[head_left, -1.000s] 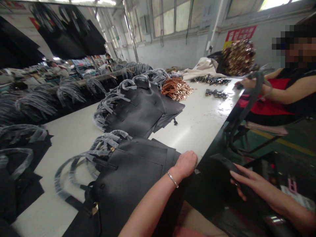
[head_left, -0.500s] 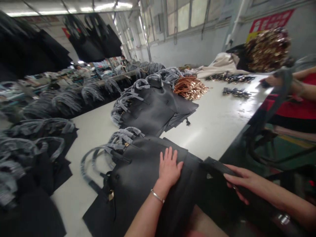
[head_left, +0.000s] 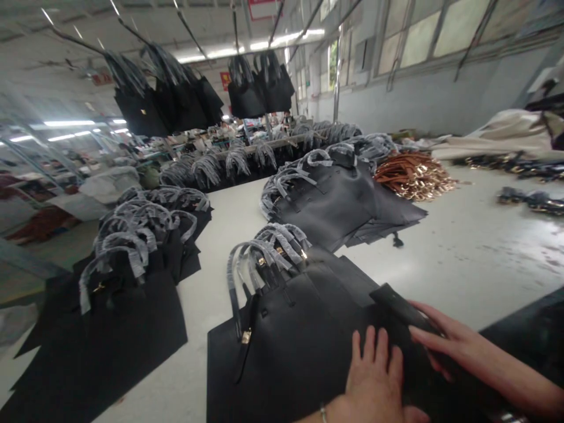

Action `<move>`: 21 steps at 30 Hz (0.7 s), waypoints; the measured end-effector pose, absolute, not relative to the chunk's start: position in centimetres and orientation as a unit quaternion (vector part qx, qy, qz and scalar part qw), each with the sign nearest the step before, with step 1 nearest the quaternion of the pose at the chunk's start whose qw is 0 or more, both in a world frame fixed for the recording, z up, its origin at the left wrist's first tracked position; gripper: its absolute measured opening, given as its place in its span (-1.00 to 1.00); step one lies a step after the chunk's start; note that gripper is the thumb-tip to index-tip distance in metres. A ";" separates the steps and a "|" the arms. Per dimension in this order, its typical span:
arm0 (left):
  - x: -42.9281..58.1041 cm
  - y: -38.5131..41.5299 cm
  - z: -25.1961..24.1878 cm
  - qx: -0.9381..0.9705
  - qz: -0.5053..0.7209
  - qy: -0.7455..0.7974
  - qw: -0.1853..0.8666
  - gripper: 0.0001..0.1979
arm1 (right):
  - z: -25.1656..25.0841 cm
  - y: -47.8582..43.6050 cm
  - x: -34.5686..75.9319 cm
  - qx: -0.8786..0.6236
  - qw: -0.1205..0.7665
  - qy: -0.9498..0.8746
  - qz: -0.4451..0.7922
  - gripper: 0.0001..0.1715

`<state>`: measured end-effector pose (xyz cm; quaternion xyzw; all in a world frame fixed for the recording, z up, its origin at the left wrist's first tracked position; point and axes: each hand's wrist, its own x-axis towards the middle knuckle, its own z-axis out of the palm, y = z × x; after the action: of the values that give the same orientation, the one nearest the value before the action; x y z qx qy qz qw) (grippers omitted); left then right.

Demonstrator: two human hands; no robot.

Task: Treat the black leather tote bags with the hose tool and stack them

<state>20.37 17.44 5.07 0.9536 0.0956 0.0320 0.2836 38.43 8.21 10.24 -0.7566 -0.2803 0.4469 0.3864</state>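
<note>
Palm down, my left hand [head_left: 374, 373] lies on a black bag panel [head_left: 304, 329], its fingers spread. This panel lies on a stack of similar pieces, with plastic-wrapped handles [head_left: 264, 252] and a gold-coloured clasp [head_left: 245, 336] at its left side. To the right, my right hand [head_left: 449, 343] grips a long, flat black piece [head_left: 399, 305] between thumb and fingers. Its near end runs out of sight below the hand, so its kind is unclear. The far end of that piece is over the right edge of the stack.
More black bag panels [head_left: 326, 200] are stacked further back on the white table [head_left: 200, 320]. Another pile of bag pieces [head_left: 141, 317] lies left. Brown straps with gold-coloured hardware [head_left: 408, 170] are heaped behind. Black bags [head_left: 247, 94] hang overhead.
The view has swung left, bringing more of the left pile into sight; the person at the right is out of frame. My left hand sits nearer my right hand, which keeps its hold.
</note>
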 end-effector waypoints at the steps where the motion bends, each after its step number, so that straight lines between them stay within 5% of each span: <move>1: 19.8 17.7 5.4 0.950 0.031 0.090 0.298 -0.30 | 10.2 9.1 38.4 -0.749 0.388 -0.294 0.450 0.08; 4: 18.7 20.2 6.1 0.935 0.094 0.182 0.291 -0.47 | 10.8 12.3 38.4 -0.726 0.395 -0.310 0.470 -0.02; 12: 17.0 24.1 3.9 0.924 0.131 0.291 0.210 -0.34 | 12.3 22.4 39.0 -0.654 0.379 -0.322 0.570 -0.58; 21: 16.8 24.7 4.3 0.913 0.104 0.276 0.281 -0.29 | 13.1 25.5 40.7 -0.656 0.337 -0.343 0.581 -0.72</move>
<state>16.80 24.66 4.27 0.9132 0.2759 0.1042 0.2811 40.73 25.48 13.09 -0.6563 -0.3430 0.5812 0.3373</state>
